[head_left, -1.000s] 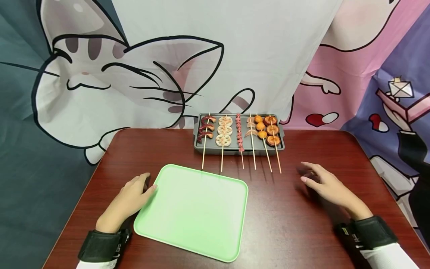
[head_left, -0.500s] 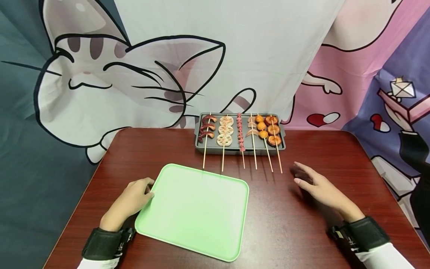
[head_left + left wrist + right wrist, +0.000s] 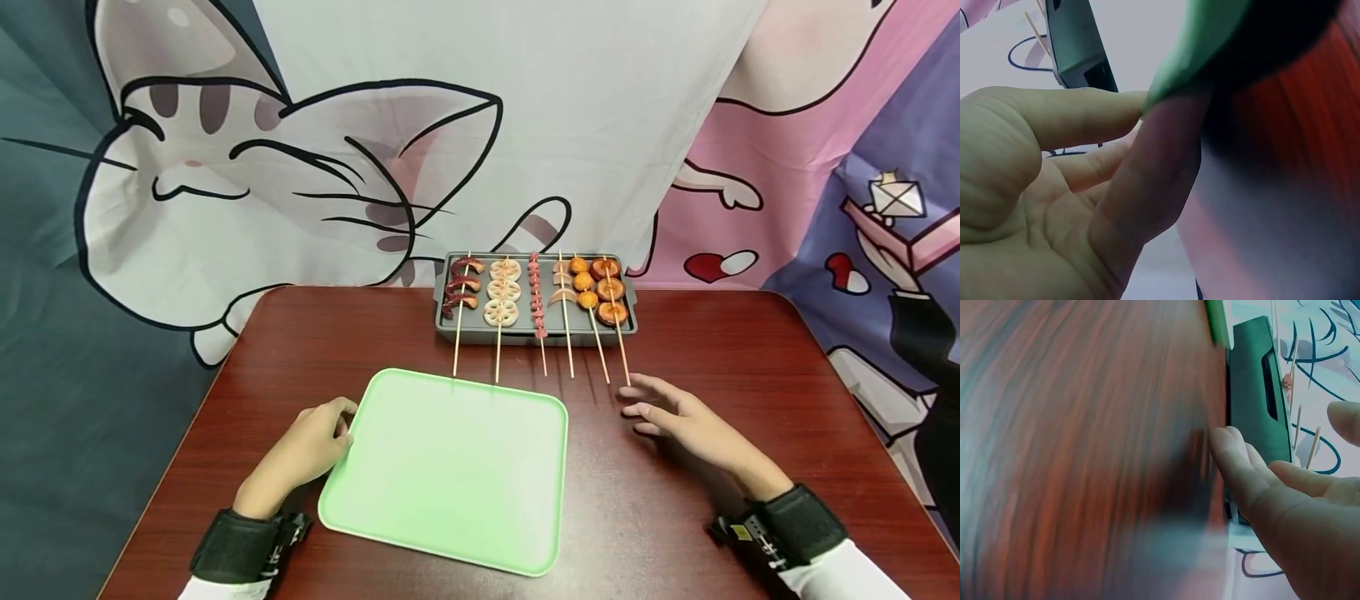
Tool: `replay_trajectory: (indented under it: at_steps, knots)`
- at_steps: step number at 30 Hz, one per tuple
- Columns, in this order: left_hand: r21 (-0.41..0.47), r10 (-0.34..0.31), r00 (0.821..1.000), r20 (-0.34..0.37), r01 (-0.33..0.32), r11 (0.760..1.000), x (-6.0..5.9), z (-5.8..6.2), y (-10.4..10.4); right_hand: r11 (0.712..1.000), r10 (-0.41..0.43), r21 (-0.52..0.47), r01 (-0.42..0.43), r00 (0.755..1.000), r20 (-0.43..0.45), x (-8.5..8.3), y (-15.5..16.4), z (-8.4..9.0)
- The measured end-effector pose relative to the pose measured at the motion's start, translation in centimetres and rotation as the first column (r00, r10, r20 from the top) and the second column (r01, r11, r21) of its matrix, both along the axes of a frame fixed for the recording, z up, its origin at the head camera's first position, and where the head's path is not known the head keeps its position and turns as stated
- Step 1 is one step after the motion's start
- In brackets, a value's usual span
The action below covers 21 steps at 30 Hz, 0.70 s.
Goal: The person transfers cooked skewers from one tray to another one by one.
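A light green tray [image 3: 450, 467] lies on the dark red table [image 3: 337, 333] in front of me. My left hand [image 3: 311, 446] is at its left edge, fingers curled, and in the left wrist view a thumb and finger [image 3: 1147, 156] pinch the tray's rim [image 3: 1210, 37]. My right hand [image 3: 675, 417] hovers low over the table to the right of the tray, fingers spread and holding nothing. Its fingertips are just short of the stick end of the rightmost skewer [image 3: 619, 350]. Several food skewers lie across a grey grill tray [image 3: 536, 335] at the table's back.
The skewer sticks overhang the grill tray's front edge toward the green tray. A cartoon cat cloth [image 3: 300, 183] hangs behind the table. The right wrist view shows the grill tray's end handle [image 3: 1254, 394] past my fingers [image 3: 1285, 500].
The green tray has slid right and turned slightly with my left hand on its edge. My right hand has moved left toward the skewer sticks.
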<state>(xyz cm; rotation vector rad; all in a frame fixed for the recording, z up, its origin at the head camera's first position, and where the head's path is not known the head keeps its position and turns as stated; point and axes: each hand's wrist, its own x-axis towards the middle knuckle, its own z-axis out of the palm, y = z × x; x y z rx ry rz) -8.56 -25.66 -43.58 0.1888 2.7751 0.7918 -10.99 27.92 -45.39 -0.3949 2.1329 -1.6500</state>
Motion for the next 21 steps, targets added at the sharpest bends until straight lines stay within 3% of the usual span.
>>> replay_trajectory:
  at_steps: [5, 11, 21]
  knots:
    - [0.025, -0.002, 1.000, 0.004, 0.002, 1.000, 0.0, 0.0, 0.7, 0.993, 0.056, -0.106, -0.045, 0.993, 0.108, -0.1, -0.5, -0.1]
    - [0.074, -0.012, 1.000, 0.027, 0.010, 0.997, -0.1, -0.1, 1.5, 0.982, 0.076, -0.185, -0.036, 0.973, 0.217, -0.1, -1.1, 0.2]
    - [0.168, 0.001, 0.996, 0.086, -0.015, 0.986, 0.2, -0.3, 3.4, 0.991, 0.061, -0.132, -0.024, 0.958, 0.282, 0.9, -2.0, 0.6]
